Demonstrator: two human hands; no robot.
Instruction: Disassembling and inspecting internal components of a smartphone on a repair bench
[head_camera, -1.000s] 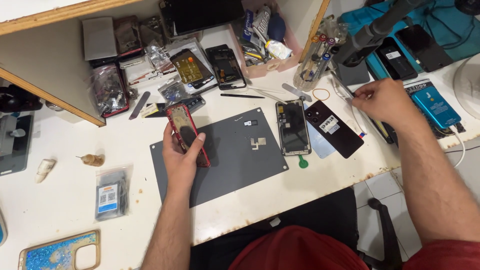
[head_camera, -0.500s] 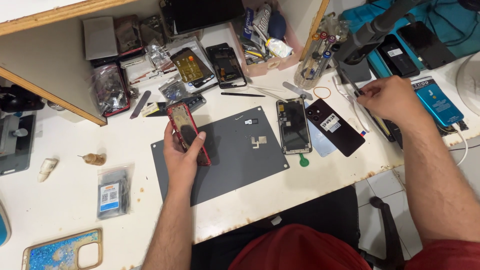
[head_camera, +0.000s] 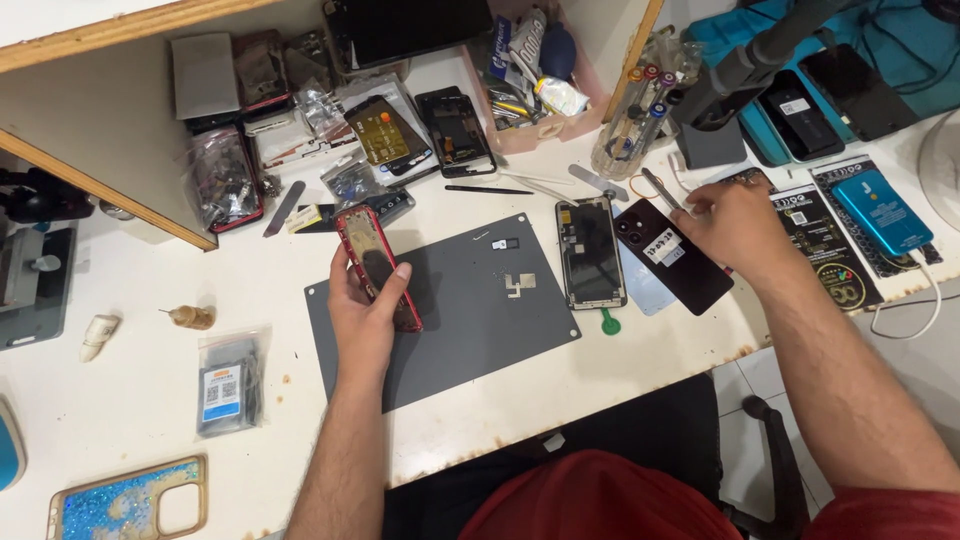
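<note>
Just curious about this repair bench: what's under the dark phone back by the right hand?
A pale blue sheet peeks out beneath the dark phone back; how far it extends underneath is hidden.

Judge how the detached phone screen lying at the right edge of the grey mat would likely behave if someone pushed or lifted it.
The phone screen lies flat on the grey mat, so it would probably slide rather than roll or tip. It looks thin and glassy, so likely light, stiff and fragile. Its glossy face may be slippery to pinch.
</note>
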